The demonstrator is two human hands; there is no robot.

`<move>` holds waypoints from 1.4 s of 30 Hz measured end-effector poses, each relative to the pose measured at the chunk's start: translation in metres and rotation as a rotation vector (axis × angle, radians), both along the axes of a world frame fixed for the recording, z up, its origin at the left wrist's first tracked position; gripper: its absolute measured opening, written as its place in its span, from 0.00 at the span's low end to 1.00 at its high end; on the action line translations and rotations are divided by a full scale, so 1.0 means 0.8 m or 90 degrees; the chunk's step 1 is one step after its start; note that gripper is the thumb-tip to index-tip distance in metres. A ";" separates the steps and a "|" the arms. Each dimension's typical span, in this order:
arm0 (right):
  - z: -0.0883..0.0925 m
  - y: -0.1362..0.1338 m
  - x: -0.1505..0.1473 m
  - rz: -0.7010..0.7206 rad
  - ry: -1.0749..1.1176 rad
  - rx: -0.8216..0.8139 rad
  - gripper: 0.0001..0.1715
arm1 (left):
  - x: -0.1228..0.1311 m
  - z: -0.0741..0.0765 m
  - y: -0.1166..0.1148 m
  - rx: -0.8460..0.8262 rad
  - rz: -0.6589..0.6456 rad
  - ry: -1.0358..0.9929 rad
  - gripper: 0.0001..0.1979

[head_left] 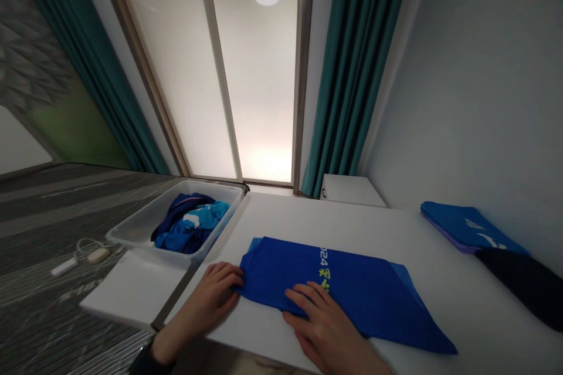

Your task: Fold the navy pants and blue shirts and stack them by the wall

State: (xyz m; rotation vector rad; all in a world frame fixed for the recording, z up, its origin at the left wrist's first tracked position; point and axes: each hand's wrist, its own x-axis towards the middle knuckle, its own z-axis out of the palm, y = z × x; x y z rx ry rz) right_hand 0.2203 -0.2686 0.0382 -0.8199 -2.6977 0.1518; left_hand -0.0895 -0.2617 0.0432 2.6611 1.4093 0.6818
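Cloth (365,290), blue, folded oblong, smooth white table (316,220)

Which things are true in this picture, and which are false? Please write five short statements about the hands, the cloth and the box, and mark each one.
1. The right hand rests on the blue cloth. True.
2. The plastic box holds some clothes. True.
3. The left hand is inside the plastic box. False: it is at the left end of the blue cloth.
4. The blue cloth is completely plain. False: it has white and yellow print on it.
5. A folded blue pile lies on the right side of the white table. True.
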 end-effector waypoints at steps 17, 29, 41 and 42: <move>-0.003 -0.011 -0.002 -0.035 0.007 0.002 0.19 | 0.098 -0.021 -0.002 0.130 -0.146 0.105 0.06; -0.012 -0.012 0.001 -0.011 0.061 0.011 0.17 | 0.096 -0.017 -0.011 0.083 -0.141 0.099 0.05; -0.033 -0.015 0.002 0.005 0.108 0.005 0.15 | 0.108 -0.017 -0.014 0.059 -0.147 0.072 0.04; -0.035 -0.015 0.001 0.005 0.115 0.009 0.13 | 0.110 -0.018 -0.014 0.063 -0.149 0.069 0.04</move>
